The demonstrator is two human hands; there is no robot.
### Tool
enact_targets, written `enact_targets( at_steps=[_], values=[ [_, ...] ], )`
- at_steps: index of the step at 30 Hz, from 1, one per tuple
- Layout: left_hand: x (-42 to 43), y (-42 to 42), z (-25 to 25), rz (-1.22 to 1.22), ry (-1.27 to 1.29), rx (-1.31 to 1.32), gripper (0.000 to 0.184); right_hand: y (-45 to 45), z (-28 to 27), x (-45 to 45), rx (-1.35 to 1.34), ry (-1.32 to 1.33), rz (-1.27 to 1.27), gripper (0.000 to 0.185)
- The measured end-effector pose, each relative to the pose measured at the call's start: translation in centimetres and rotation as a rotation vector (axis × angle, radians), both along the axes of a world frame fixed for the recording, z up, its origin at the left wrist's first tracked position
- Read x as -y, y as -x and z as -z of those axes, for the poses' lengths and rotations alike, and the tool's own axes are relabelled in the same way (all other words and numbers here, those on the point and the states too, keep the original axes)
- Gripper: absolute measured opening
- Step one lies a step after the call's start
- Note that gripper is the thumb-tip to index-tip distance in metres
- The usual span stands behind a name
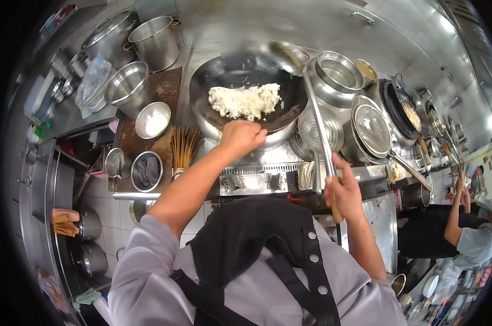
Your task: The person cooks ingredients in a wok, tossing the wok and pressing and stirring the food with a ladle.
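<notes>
A dark wok [210, 81] sits on the range in front of me, with a mound of white, rice-like food [246, 102] in its middle. My left hand [243, 137] is closed at the wok's near rim; its fingers hide the exact spot it grips. In my right hand [343, 190] is the wooden handle of a long metal ladle [317, 108]. The ladle slants up and away, and its bowl hangs over the wok's far right edge, blurred.
A bamboo brush [185, 146], a bowl of white stuff [152, 120] and a steel pot [154, 43] stand left. Right of the wok are a perforated skimmer [321, 129], stacked strainers [372, 127] and a second wok [390, 106]. A co-worker [463, 228] stands far right.
</notes>
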State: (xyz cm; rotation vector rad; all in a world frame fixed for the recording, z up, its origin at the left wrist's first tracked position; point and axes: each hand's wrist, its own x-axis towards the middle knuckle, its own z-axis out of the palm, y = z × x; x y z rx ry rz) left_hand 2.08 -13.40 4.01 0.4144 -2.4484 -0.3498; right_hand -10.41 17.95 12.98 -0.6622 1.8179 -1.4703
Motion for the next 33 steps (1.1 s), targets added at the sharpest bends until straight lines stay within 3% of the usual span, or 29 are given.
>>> enact_targets(
  at_steps=[4,6,7,9,11,13,15,16,19,21,23,27,29,30,31,32,33],
  values=[
    [1.8,2.7,1.4,-0.068,-0.046,-0.051,0.041,2.9,4.5,8.6,-0.056,0.057,0.044,0.061],
    [2.5,3.5,1.7,-0.100,-0.070,-0.026,0.039,1.6,6.4,12.6,-0.023,-0.042,0.071,0.058],
    [2.4,3.3,2.1,-0.113,-0.077,-0.027,0.039,1.2,6.1,13.2,0.204,-0.061,-0.048,0.060],
    [2.8,2.6,2.2,-0.023,0.014,-0.130,0.034,0.3,4.1,13.2,0.351,0.006,-0.144,0.057],
    [2.1,0.5,2.6,-0.065,-0.025,-0.030,0.026,-1.3,2.4,11.8,0.304,-0.001,-0.178,0.055],
    [1.4,-2.3,3.3,-0.146,0.051,-0.340,0.032,-1.9,2.3,9.8,0.259,-0.002,-0.192,0.054],
    [2.5,-7.2,4.1,-0.218,0.005,-0.281,0.044,-1.4,2.6,7.8,0.311,0.091,-0.230,0.053],
    [4.1,-9.6,5.6,-0.339,0.035,-0.278,0.044,-1.1,2.8,7.3,0.482,0.161,-0.228,0.053],
    [7.5,-18.4,6.7,-0.759,0.094,-0.100,0.048,0.5,4.4,9.0,0.454,-0.007,-0.205,0.052],
    [9.0,-23.4,8.8,-1.093,-0.183,0.134,0.060,1.8,6.0,11.1,0.309,-0.063,-0.201,0.056],
    [9.9,-26.8,11.4,-1.160,-0.413,0.250,0.072,2.3,6.6,12.2,0.150,-0.042,-0.128,0.056],
    [9.5,-28.2,13.3,-1.171,-0.415,0.252,0.074,3.8,6.6,12.2,0.094,0.067,0.015,0.059],
    [11.2,-29.3,14.8,-1.146,-0.232,0.400,0.077,5.2,8.6,13.8,-0.016,-0.026,-0.010,0.058],
    [9.7,-27.9,12.2,-1.218,-0.231,0.503,0.075,7.4,15.0,14.4,-0.695,0.121,-0.170,0.057],
    [12.5,-30.7,16.7,-1.049,-0.122,0.426,0.071,5.1,11.5,15.1,-0.018,-0.015,-0.013,0.049],
    [11.8,-30.3,15.7,-1.051,-0.125,0.480,0.065,3.6,9.2,14.7,-0.133,-0.034,-0.064,0.050],
    [12.1,-30.7,16.5,-1.054,-0.201,0.432,0.067,3.6,9.5,15.5,0.258,0.125,-0.067,0.050]
  ],
)
